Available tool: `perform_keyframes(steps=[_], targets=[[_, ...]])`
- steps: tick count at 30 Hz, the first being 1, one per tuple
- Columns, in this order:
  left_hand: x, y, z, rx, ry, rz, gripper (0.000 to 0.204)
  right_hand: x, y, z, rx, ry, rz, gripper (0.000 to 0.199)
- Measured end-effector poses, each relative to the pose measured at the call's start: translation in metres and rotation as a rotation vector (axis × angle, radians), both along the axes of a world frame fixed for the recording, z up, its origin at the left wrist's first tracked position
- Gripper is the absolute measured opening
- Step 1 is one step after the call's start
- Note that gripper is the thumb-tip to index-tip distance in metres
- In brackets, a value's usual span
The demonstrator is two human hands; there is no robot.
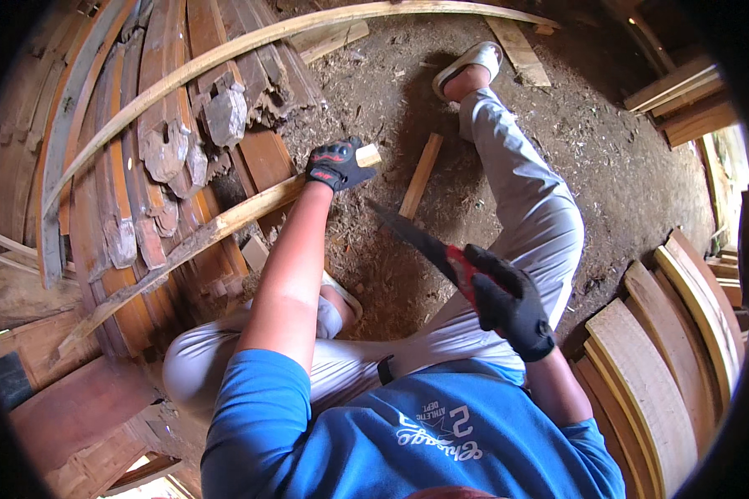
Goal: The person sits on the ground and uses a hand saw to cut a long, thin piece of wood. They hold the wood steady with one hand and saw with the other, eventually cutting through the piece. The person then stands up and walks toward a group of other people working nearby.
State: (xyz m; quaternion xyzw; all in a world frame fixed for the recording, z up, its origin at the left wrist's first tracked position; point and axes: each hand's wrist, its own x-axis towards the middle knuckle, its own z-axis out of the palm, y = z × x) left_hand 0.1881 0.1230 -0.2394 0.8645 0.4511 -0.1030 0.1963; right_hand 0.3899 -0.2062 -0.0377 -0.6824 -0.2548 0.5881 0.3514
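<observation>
Wrapped round a long, narrow wooden strip (224, 220) near its right end is my left hand (338, 164), in a black glove with red marks. The strip's pale tip shows just past the fingers, and its other end slants down to the lower left over the stacked boards. My right hand (511, 303), also gloved in black, grips the red handle of a hand saw (420, 241). The dark blade points up and to the left, its tip below and apart from the strip's end. Much of the handle is hidden by the glove.
Old weathered boards (166, 108) are piled at left, crossed by a long bent strip (308, 25). A short offcut (422, 176) lies on the dirt floor (624, 191) strewn with shavings. Several planks (645, 391) are stacked at lower right, with more timber (682, 96) at upper right.
</observation>
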Motion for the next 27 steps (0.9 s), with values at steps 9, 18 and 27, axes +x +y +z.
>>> perform_keyframes(steps=[9,18,27], targets=[[0.028,-0.032,-0.021,0.481,-0.377,-0.177,0.05,0.097,-0.061,0.04,0.367,-0.525,-0.383,0.053],[0.12,-0.139,-0.124,0.134,0.006,0.158,0.033,0.216,-0.128,-0.101,0.341,-1.476,0.077,0.053],[0.108,-0.126,-0.138,-0.103,0.084,0.118,0.033,0.19,-0.31,-0.291,-0.425,-0.918,0.197,0.036]])
